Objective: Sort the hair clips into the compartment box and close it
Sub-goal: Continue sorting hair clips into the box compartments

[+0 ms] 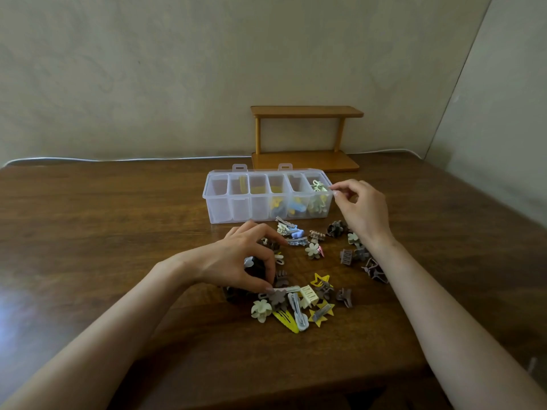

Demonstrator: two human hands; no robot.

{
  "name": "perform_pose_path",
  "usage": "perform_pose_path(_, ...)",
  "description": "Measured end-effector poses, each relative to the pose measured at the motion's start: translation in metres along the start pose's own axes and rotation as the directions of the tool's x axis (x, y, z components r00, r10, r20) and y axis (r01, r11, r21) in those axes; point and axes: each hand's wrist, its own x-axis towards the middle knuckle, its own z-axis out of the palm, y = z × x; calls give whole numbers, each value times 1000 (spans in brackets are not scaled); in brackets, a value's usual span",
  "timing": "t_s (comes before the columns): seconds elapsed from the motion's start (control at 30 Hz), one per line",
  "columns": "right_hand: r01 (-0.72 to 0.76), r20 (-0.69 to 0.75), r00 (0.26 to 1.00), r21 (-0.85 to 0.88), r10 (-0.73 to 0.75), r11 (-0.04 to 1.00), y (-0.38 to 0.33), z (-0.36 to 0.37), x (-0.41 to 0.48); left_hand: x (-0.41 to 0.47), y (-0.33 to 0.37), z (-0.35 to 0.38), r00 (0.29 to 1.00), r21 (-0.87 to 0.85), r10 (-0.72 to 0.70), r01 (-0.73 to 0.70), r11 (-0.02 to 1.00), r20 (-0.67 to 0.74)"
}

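My right hand (359,207) pinches near the compartment box's (236,208) end cell, apparently dropping a pale clip; my left hand (245,258) curls, fingertips picking among loose hair clips (299,303) on the surface (118,220).

text: none legible | labels: none | brands: none | numbers: none

The left hand (245,255) covers part of the clip pile (299,303) — dark clips beneath its palm show only as slivers, and whether its fingertips pinch one cannot be told. The right hand (362,208) hides the compartment box (220,208) at its right corner. Clips inside blur behind frosted walls — their shapes are unclear. Both forearms run off the bottom edge.
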Motion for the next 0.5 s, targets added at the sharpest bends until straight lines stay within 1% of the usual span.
perform_pose_path(0.1, -4, 11, 1000, 7, 4, 1000, 0, 0, 0, 1, 0, 1, 1000, 27, -15, 15, 1000, -12)
perform_pose_path(0.27, -7, 21, 1000, 26, 6, 1000, -2, 0, -1, 3, -3, 3, 993, 93, -60, 69, 993, -97)
perform_pose_path(0.43, 3, 30, 1000, 42, -4, 999, -4, -1, -2, 4, -4, 3, 993, 95, -43, 53, 994, -109)
perform_pose_path(0.5, 25, 25, 999, 98, -28, 995, -8, -2, -3, 4, -4, 2, 986, 48, -43, 51, 998, -160)
